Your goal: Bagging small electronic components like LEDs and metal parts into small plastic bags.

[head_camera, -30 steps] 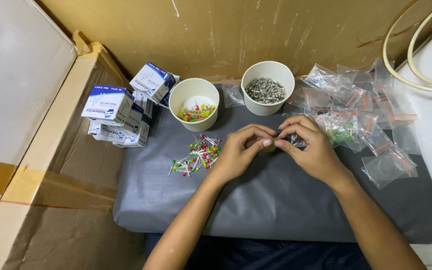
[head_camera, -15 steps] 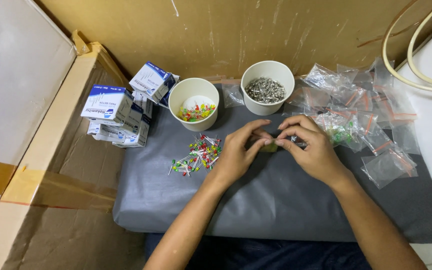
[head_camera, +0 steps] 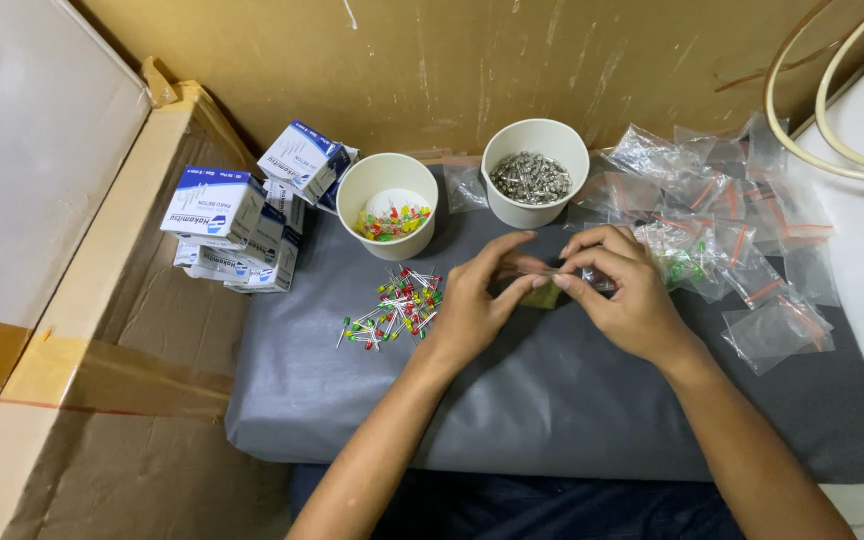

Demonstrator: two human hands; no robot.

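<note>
My left hand (head_camera: 474, 305) and my right hand (head_camera: 624, 292) meet over the grey cloth (head_camera: 552, 400). Together they pinch a small clear plastic bag (head_camera: 544, 281) with something greenish inside. The fingertips of both hands grip its edges. Just left of my left hand lies a loose heap of red, yellow and green LEDs (head_camera: 394, 307). Behind it stands a white cup (head_camera: 388, 205) with more coloured LEDs. A second white cup (head_camera: 535, 172) holds small silvery metal parts.
Several small clear zip bags (head_camera: 727, 225) are piled at the right. Stacked blue-and-white small boxes (head_camera: 242, 215) stand at the left. A cardboard wall runs along the back, a cardboard box (head_camera: 102, 400) sits at the left, and a white surface with a hose is at the right.
My left fingers have spread slightly and shifted along the little bag. My right hand has stayed almost in place.
</note>
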